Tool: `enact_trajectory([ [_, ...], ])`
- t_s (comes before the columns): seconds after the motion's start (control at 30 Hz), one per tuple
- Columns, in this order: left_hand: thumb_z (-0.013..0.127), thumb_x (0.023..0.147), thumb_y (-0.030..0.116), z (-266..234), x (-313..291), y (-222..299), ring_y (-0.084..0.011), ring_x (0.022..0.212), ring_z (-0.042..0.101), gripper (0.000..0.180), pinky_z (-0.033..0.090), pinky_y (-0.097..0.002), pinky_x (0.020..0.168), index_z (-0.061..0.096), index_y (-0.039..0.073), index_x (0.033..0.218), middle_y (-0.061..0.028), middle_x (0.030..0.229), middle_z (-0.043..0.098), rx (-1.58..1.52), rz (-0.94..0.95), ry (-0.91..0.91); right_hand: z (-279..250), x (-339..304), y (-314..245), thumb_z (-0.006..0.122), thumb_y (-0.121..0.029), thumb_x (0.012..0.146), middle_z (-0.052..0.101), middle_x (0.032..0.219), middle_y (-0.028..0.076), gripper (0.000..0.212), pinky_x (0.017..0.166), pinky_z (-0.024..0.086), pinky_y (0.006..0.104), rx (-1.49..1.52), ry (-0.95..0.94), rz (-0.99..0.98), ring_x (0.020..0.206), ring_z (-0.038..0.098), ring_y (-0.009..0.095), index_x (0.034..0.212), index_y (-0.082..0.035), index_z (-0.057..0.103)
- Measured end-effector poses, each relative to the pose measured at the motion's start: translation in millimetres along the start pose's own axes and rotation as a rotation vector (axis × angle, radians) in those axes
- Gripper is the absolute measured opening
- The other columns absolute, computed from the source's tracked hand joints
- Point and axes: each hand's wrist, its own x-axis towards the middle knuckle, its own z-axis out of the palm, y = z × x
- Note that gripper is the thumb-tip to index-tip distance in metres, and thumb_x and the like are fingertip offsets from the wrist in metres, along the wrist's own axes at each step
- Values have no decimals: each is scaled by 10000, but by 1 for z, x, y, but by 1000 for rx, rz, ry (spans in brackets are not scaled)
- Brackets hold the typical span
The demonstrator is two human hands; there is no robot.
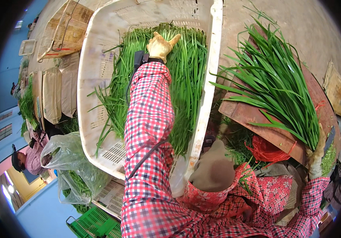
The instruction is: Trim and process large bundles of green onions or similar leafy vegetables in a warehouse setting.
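My left hand [162, 46], in a pale yellowish work glove, rests on a packed layer of garlic chives [188, 91] inside a large white plastic crate [85, 87]. Its thumb sticks out to the right and the fingers look apart, holding nothing. At the right, my gloved right hand [317, 156] is closed at the lower ends of a loose bunch of garlic chives [283, 85]. That bunch lies across a reddish-brown board [253, 113], its leaves fanning away to the upper left. A grey blade [330, 137] shows beside the right hand; whether the hand touches it is unclear.
Red plastic twine [267, 150] lies under the board's near edge. At left are a clear plastic bag [69, 152] over greens, a green crate [95, 223], tan cardboard [52, 95] and a yellowish crate [65, 29]. Another person [35, 160] is at the far left.
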Motion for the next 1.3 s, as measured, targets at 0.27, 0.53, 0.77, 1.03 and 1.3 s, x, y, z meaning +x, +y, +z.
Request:
enact_trajectory([
  [0.27, 768, 661, 710, 23, -18, 56, -283, 944, 699, 1219, 568, -362, 803, 383, -151, 1433, -233, 1125, 685, 43, -182, 195, -4, 4, -12, 662, -248, 942, 430, 1528, 209, 668, 1167, 319, 445, -94, -13, 69, 1404, 422, 365, 1503, -22, 379],
  [0.53, 746, 739, 687, 21, -2, 75, -241, 993, 665, 1038, 556, -404, 852, 436, -94, 1348, -151, 1158, 639, 16, -322, 17, -3, 5, -13, 641, -339, 956, 436, 1519, 215, 684, 1149, 339, 461, -95, -18, 94, 1390, 428, 386, 1503, -24, 376],
  [0.77, 761, 791, 448, 35, 6, 47, -265, 820, 731, 453, 586, -375, 742, 709, -1, 831, -150, 848, 729, 175, 34, 192, -4, 7, -17, 675, -179, 925, 445, 1511, 220, 659, 1151, 342, 449, -133, -5, 77, 1381, 446, 385, 1494, -20, 383],
  [1.03, 713, 780, 155, 27, 11, 31, -222, 782, 719, 97, 573, -354, 683, 754, 68, 795, -87, 810, 737, 268, -88, 53, -6, 7, -24, 675, -101, 896, 425, 1528, 220, 693, 1171, 321, 445, 29, 2, 117, 1394, 431, 379, 1511, -26, 363],
  [1.3, 749, 712, 264, -16, -20, 4, -382, 881, 691, 494, 553, -410, 802, 621, -102, 1019, -254, 916, 710, -532, -160, 297, -27, 19, -52, 774, -2, 751, 332, 1602, 135, 957, 1199, 299, 417, -124, -213, 322, 1462, 340, 325, 1569, -88, 284],
])
